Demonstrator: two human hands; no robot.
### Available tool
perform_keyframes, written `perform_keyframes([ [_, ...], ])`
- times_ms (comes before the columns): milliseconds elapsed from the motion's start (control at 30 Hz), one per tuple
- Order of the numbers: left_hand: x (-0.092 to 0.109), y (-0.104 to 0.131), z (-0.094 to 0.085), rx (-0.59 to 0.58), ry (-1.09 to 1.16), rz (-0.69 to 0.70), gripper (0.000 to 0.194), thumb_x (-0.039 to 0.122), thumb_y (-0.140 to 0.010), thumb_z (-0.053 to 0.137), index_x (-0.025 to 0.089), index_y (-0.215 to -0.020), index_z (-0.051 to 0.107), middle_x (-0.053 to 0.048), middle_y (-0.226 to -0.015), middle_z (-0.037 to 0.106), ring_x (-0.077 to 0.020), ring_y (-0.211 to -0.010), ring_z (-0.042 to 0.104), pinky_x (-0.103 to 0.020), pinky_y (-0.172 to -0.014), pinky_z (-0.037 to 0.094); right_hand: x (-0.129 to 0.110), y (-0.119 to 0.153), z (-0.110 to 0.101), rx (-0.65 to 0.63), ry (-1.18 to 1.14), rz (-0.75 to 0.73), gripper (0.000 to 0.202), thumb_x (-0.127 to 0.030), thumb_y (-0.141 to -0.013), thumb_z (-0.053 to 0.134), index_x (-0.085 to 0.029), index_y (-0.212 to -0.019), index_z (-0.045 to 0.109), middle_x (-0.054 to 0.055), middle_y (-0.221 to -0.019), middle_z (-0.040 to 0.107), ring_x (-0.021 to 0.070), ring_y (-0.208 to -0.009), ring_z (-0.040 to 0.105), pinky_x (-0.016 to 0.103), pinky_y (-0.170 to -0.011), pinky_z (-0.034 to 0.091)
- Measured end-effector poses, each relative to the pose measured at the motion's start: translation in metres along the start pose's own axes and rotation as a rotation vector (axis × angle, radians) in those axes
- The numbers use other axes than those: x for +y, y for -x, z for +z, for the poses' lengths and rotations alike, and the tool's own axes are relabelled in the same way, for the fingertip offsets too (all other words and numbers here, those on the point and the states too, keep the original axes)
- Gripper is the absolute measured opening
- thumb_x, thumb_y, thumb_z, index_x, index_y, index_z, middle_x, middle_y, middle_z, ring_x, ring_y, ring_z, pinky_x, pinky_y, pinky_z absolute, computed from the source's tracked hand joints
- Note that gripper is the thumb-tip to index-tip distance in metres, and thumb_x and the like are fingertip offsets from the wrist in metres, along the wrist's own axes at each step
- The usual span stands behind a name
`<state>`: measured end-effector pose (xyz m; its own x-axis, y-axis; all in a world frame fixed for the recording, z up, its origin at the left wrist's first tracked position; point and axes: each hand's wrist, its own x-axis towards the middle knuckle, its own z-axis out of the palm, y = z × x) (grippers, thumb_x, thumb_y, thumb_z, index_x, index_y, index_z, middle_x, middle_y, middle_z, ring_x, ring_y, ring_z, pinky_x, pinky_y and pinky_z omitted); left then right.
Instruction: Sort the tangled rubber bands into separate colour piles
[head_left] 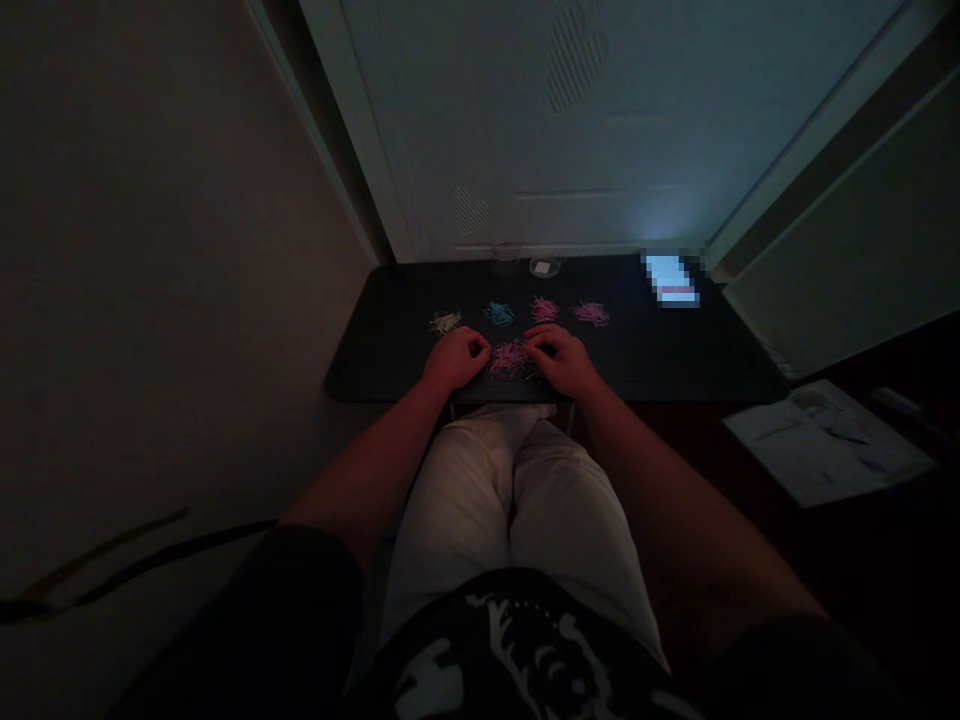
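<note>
Loose pile of pink-purple strips [508, 358] sits close to table's front edge, a bit L of mid, betw. the two hands. Strips point every which way; pile as a whole runs roughly L–R, approx. parallel to that edge, ends partly hidden by fingers. L hand [457, 358] at its L end, R hand [559, 357] at its R end, each w/ thumb & index curled in close; can't tell if either pinches a strip.

Room: gap to front edge is narrow; much wider stretch of tabletop from R hand to R edge than from L hand to L edge. Behind hands, a row of small piles, L to R: yellowish [445, 322], blue [499, 314], pink [544, 309], purple [591, 313]. Along back edge: clear container [506, 260], clear dish [544, 267] w/ white square; lit screen [671, 280] nr back R corner.

Table [660, 360] dark, rounded corners; pale door [480, 120] w/ striped hearts behind. Room dim.
</note>
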<state>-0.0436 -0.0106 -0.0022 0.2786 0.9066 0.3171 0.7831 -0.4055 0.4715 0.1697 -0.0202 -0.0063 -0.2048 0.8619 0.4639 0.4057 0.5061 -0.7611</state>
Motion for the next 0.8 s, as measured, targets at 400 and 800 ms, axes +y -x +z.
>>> perform_keyframes([
  [400, 0.001, 0.0, -0.001, -0.021, -0.021, -0.013, 0.018, 0.029, -0.079, 0.053, 0.018, -0.078, 0.068, -0.004, -0.082, 0.064, -0.0148, -0.075, 0.057, -0.027, -0.068, 0.043, 0.006, 0.0, -0.006, 0.11, -0.202, 0.109, 0.014, -0.032, -0.073, 0.063, -0.019, -0.071, 0.068, 0.006, -0.1, 0.064, 0.0203, -0.096, 0.059, 0.037, -0.089, 0.043],
  [800, 0.001, 0.001, 0.0, -0.006, -0.007, -0.03, 0.018, 0.029, -0.079, 0.055, 0.018, -0.078, 0.068, -0.004, -0.083, 0.064, -0.0146, -0.074, 0.056, -0.027, -0.068, 0.044, 0.015, 0.0, -0.007, 0.225, -0.348, 0.288, 0.019, -0.036, -0.071, 0.065, -0.018, -0.078, 0.065, 0.003, -0.085, 0.068, 0.0161, -0.081, 0.06, 0.032, -0.08, 0.046],
])
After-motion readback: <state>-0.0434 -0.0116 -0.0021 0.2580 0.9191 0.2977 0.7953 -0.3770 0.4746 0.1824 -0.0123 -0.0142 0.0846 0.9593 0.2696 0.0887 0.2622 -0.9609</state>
